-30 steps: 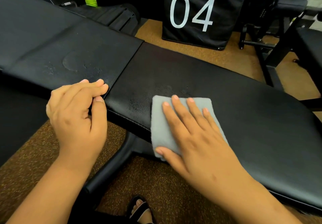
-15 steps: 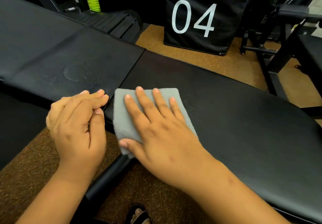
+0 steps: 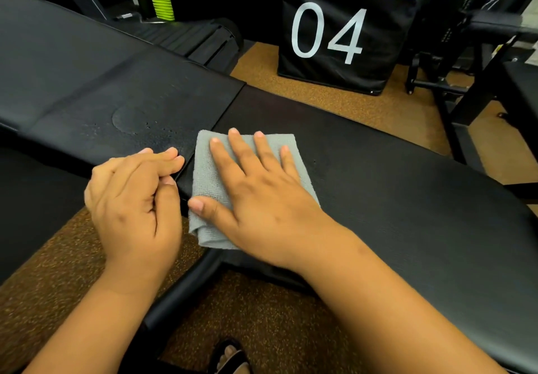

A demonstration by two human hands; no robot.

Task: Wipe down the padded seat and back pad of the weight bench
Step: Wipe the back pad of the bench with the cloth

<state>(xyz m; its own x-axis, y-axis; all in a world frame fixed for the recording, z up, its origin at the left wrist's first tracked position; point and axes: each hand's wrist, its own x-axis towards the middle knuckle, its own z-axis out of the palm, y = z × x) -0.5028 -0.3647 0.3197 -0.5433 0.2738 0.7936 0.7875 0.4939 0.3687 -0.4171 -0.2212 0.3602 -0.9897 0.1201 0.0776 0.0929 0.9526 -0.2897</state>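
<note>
One grey cloth [image 3: 250,187] pressed flat under right hand [image 3: 262,196], fingers straight; left hand [image 3: 134,199] at nine o'clock, fingers curled, gripping nothing, resting on one of two pads [image 3: 116,105].

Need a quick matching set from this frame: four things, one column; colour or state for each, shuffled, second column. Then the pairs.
Things:
1. cloth
2. left hand
3. right hand
4. box

States:
A. black, marked 04
B. flat, fingers spread, pressing down
C. grey, folded, lying on the bench pad
D. fingers curled, resting at the pad edge

Pairs: 1-C, 2-D, 3-B, 4-A
</note>
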